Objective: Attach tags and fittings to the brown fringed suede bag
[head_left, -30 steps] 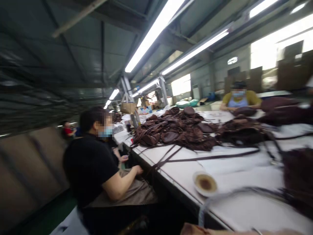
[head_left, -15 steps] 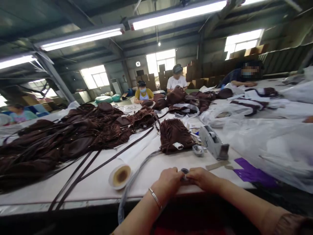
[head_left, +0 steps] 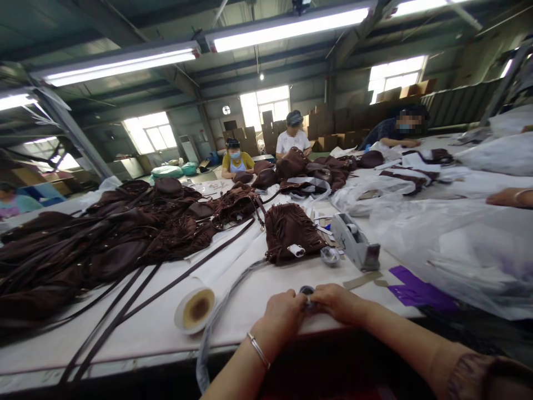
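Note:
My left hand (head_left: 283, 318) and my right hand (head_left: 338, 303) meet at the table's front edge. Between their fingertips they grip a small round object (head_left: 307, 291), dark with a greyish rim; its details are too small to tell. Just beyond lies a brown fringed bag (head_left: 291, 233) with a white wrapped piece (head_left: 297, 250) on its front. A strap wrapped in clear plastic (head_left: 227, 303) runs from the bag over the table edge, left of my left hand. A small plastic-wrapped item (head_left: 330, 255) sits beside the bag.
A grey tape dispenser (head_left: 356, 243) and purple material (head_left: 420, 289) lie to the right, near plastic bags (head_left: 466, 244). At the left are a bowl with brownish contents (head_left: 195, 311) and a heap of brown bags (head_left: 125, 222). Several people sit beyond; another person's hand (head_left: 510, 197) shows at the right.
The view has turned slightly right, so most things appear shifted left. Both hands still hold the small round object. More of the other person's hand shows at the right edge.

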`<action>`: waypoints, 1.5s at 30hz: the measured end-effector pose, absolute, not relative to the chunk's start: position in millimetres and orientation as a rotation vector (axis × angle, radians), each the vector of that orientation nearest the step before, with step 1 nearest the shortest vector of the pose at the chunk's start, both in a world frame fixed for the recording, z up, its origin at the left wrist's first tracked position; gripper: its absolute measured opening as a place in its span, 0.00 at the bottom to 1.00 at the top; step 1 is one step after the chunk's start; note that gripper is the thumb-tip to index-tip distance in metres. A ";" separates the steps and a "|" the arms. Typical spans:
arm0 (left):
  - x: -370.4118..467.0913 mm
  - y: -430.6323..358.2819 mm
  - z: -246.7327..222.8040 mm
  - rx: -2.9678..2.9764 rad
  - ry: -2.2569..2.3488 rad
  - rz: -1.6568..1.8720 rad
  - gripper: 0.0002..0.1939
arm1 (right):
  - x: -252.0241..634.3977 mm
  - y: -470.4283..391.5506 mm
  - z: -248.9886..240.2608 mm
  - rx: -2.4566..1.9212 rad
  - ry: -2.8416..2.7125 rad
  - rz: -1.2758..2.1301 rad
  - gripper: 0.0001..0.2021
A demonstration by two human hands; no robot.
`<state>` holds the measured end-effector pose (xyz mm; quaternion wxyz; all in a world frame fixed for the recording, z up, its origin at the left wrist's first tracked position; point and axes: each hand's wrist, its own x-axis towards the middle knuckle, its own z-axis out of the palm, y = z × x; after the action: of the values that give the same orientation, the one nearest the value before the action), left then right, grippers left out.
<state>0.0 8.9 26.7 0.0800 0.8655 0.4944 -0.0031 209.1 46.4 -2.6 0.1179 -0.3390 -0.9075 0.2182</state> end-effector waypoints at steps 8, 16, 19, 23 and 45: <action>18.8 10.2 20.4 2.541 1.576 -0.042 0.13 | 196.7 46.2 3.1 -1.244 -2.729 0.415 0.09; -9.6 17.4 30.9 2.651 1.399 -0.073 0.11 | 209.3 51.1 -1.7 -0.918 -2.703 0.638 0.08; -6.8 21.8 27.5 2.725 1.340 -0.110 0.10 | 213.4 54.7 12.4 -0.966 -2.749 0.627 0.08; 14.1 15.3 13.9 2.677 1.449 -0.049 0.12 | 201.9 44.1 12.8 -1.223 -2.717 0.506 0.09; -3.4 5.6 24.2 2.605 1.374 0.102 0.14 | 198.7 35.5 -5.9 -1.192 -2.584 0.636 0.09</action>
<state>-3.4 5.6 24.2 0.0973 0.8797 0.4642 0.0344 198.7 35.5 -5.9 0.1127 -0.4062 -0.8805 0.2168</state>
